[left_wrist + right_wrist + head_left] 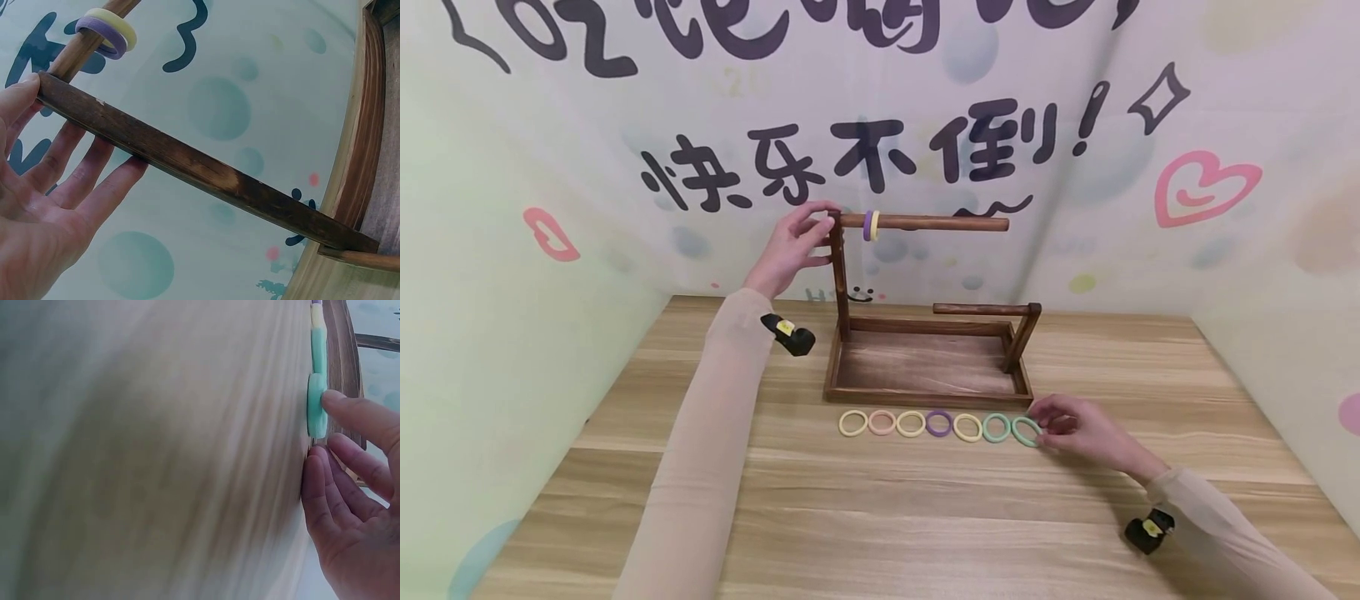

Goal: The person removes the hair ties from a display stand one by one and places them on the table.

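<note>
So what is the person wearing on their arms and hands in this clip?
Both arms wear thin, close-fitting beige sleeves down to the wrists. Each wrist carries a small black camera unit with a yellow-and-white label, by the left hand and the right hand. Both hands are bare, without gloves or rings.

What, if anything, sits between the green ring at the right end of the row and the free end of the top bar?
Nothing visible blocks it. The right hand touches the green ring; the top bar ends open on the right, but the lower bar juts out beneath that route. The two rings sit near the left post.
</note>
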Action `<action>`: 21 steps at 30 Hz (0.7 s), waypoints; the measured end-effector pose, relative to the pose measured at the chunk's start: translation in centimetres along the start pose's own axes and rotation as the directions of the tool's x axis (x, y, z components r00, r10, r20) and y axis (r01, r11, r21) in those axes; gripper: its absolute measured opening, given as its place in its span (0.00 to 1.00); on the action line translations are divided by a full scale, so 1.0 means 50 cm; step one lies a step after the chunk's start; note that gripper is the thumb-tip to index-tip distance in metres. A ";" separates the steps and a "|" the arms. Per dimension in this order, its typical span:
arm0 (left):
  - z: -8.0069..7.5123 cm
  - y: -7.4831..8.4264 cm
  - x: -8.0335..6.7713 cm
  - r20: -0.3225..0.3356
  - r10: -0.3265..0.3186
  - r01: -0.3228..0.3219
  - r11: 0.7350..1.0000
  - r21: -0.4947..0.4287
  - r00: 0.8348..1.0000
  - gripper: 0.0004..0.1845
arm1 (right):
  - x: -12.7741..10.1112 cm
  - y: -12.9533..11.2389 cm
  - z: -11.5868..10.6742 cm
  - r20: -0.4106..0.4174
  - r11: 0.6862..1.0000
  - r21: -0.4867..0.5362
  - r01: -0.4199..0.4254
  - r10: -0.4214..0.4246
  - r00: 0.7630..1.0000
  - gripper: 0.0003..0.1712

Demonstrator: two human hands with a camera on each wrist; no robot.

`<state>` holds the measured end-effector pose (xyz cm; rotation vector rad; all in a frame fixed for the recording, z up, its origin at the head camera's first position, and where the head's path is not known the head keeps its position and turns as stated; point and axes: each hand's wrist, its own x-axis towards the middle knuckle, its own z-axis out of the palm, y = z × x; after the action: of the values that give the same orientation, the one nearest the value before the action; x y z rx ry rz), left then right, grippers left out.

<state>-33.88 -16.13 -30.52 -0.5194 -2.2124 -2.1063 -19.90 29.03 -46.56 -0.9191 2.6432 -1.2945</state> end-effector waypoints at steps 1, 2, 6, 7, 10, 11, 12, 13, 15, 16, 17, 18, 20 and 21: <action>0.000 0.000 0.000 0.002 0.001 -0.001 1.000 0.000 1.000 0.13 | 0.000 -0.001 0.001 -0.001 1.000 -0.005 0.000 0.000 1.000 0.19; 0.001 0.000 0.000 0.002 0.002 -0.002 1.000 0.000 1.000 0.13 | 0.001 -0.001 0.001 -0.002 1.000 -0.010 -0.005 0.005 1.000 0.19; 0.001 -0.001 0.001 0.000 0.005 -0.005 1.000 0.002 1.000 0.13 | 0.003 0.000 0.003 -0.016 0.999 -0.032 -0.036 0.035 0.999 0.18; 0.000 -0.001 0.001 0.000 0.005 -0.005 1.000 0.002 1.000 0.13 | 0.003 -0.001 0.003 -0.018 0.999 -0.034 -0.041 0.040 0.999 0.18; 0.001 -0.001 0.001 0.001 0.006 -0.006 1.000 0.005 1.000 0.13 | 0.004 -0.005 0.002 -0.023 0.998 -0.042 -0.041 0.040 0.999 0.18; 0.001 -0.001 0.001 0.002 0.006 -0.006 1.000 0.005 1.000 0.13 | 0.005 -0.006 0.001 -0.024 0.998 -0.042 -0.036 0.035 0.999 0.17; 0.001 -0.002 0.002 0.002 0.005 -0.005 1.000 0.004 1.000 0.13 | 0.005 -0.009 -0.001 -0.025 0.998 -0.041 -0.038 0.037 0.999 0.17; 0.001 -0.002 0.002 0.003 0.005 -0.005 1.000 0.004 1.000 0.13 | 0.005 -0.012 -0.004 -0.027 0.998 -0.042 -0.037 0.036 0.999 0.17; 0.001 -0.004 0.002 0.002 0.005 -0.005 1.000 0.004 1.000 0.13 | 0.007 -0.017 -0.010 -0.039 0.999 -0.044 -0.029 0.028 0.999 0.16; 0.001 -0.004 0.002 0.001 0.005 -0.005 1.000 0.004 1.000 0.13 | 0.008 -0.019 -0.014 -0.043 0.999 -0.040 -0.026 0.024 0.999 0.15; 0.001 -0.004 0.001 0.000 0.006 -0.006 1.000 0.005 1.000 0.13 | 0.009 -0.022 -0.018 -0.053 0.999 -0.040 -0.020 0.018 0.998 0.15; 0.001 -0.003 0.001 -0.001 0.006 -0.006 1.000 0.006 1.000 0.13 | 0.010 -0.025 -0.022 -0.062 0.999 -0.041 -0.013 0.011 0.998 0.15; 0.001 -0.002 0.000 -0.002 0.007 -0.007 1.000 0.009 1.000 0.13 | 0.013 -0.029 -0.030 -0.083 0.999 -0.042 0.014 -0.017 0.996 0.15; 0.001 -0.002 0.000 -0.001 0.007 -0.007 1.000 0.010 1.000 0.13 | 0.014 -0.031 -0.033 -0.094 0.999 -0.040 0.022 -0.025 0.995 0.14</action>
<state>-33.91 -16.09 -30.63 -0.5241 -2.2158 -2.0906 -20.24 29.11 -44.22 -0.9190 2.7467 -1.3280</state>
